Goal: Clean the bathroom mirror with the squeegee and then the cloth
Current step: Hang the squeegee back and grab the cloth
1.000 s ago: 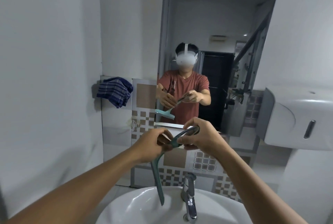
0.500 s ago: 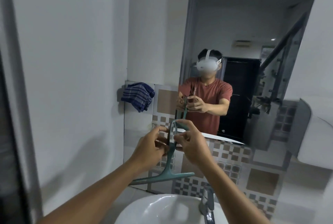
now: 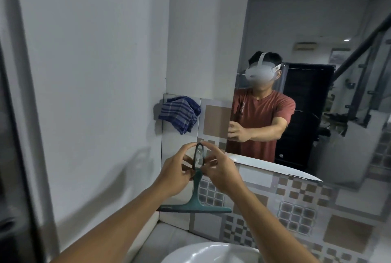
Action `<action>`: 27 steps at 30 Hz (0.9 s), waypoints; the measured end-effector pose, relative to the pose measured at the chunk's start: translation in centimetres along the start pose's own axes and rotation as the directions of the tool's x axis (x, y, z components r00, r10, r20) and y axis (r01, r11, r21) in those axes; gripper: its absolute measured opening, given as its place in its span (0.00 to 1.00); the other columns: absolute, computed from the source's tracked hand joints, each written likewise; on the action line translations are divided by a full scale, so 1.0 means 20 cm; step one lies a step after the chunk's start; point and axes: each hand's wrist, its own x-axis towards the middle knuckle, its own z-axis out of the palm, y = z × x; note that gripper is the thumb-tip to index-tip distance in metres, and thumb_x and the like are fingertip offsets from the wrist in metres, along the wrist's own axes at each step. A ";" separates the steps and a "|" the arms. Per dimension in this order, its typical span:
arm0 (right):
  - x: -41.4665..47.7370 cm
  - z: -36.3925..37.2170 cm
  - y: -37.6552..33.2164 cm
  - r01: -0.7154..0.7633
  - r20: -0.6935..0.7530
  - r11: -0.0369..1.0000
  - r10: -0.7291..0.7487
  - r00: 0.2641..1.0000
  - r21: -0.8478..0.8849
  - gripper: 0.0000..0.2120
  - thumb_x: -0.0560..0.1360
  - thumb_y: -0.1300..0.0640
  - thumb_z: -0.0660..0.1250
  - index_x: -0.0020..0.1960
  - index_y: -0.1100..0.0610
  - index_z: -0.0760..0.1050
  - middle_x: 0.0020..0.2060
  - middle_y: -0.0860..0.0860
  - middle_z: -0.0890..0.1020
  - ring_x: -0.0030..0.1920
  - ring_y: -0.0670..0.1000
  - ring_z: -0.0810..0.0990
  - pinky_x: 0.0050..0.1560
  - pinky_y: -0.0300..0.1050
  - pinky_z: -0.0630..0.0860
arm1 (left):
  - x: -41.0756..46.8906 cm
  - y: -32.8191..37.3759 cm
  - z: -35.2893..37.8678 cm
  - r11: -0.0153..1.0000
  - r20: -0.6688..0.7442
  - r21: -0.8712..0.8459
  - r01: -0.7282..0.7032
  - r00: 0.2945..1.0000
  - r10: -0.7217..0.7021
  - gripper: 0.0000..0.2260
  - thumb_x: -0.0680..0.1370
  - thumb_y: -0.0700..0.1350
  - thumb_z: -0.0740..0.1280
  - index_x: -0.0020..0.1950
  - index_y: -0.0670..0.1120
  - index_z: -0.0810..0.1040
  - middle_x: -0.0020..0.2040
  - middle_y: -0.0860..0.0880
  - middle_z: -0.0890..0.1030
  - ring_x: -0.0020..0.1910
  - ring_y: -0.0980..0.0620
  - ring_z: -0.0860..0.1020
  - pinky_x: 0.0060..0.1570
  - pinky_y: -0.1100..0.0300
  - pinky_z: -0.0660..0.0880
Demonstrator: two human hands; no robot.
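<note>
A teal squeegee hangs upright in front of me, its loop handle on top and its blade level at the bottom. My left hand pinches the handle from the left and my right hand from the right. The mirror fills the wall to the upper right and reflects a person in a red shirt. A blue checked cloth hangs on the wall left of the mirror, above my hands.
A white washbasin sits at the bottom edge below my arms. Patterned tiles cover the wall under the mirror. A plain white wall closes in on the left.
The view has swung left, so the mirror now sits to the right. The squeegee turned from slanted to upright with its blade level, and both hands rose slightly.
</note>
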 end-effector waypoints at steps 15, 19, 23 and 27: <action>0.35 0.22 0.35 -0.078 -0.109 0.997 0.079 0.991 0.011 0.36 0.78 0.70 0.66 0.77 0.41 0.63 0.57 0.51 0.80 0.46 0.43 0.81 0.39 0.31 0.79 | 0.36 -0.36 0.18 0.999 -0.004 0.031 0.021 1.000 -0.021 0.36 0.75 0.31 0.70 0.74 0.62 0.65 0.52 0.51 0.79 0.49 0.52 0.81 0.47 0.55 0.83; 0.37 0.30 0.44 -0.071 -0.133 0.997 0.067 0.989 -0.023 0.37 0.78 0.71 0.64 0.77 0.41 0.63 0.62 0.51 0.78 0.50 0.42 0.79 0.41 0.24 0.75 | 0.36 -0.46 0.24 0.998 -0.019 0.049 0.032 0.999 -0.031 0.35 0.75 0.33 0.71 0.74 0.61 0.65 0.51 0.54 0.78 0.48 0.55 0.80 0.48 0.56 0.82; 0.36 0.39 0.53 -0.086 -0.126 0.996 0.086 0.988 0.004 0.37 0.77 0.73 0.62 0.77 0.42 0.64 0.63 0.53 0.78 0.56 0.50 0.80 0.52 0.35 0.79 | 0.35 -0.58 0.29 0.994 -0.008 0.101 0.050 0.999 -0.049 0.37 0.74 0.34 0.72 0.75 0.63 0.63 0.54 0.53 0.80 0.48 0.56 0.81 0.49 0.57 0.82; 0.34 0.43 0.58 -0.097 -0.124 0.994 0.091 0.988 -0.040 0.39 0.76 0.72 0.66 0.77 0.39 0.61 0.61 0.50 0.78 0.56 0.47 0.80 0.51 0.33 0.79 | 0.35 -0.66 0.33 0.992 0.002 0.122 0.026 1.000 -0.026 0.37 0.74 0.35 0.73 0.74 0.64 0.62 0.56 0.52 0.80 0.47 0.58 0.81 0.47 0.57 0.82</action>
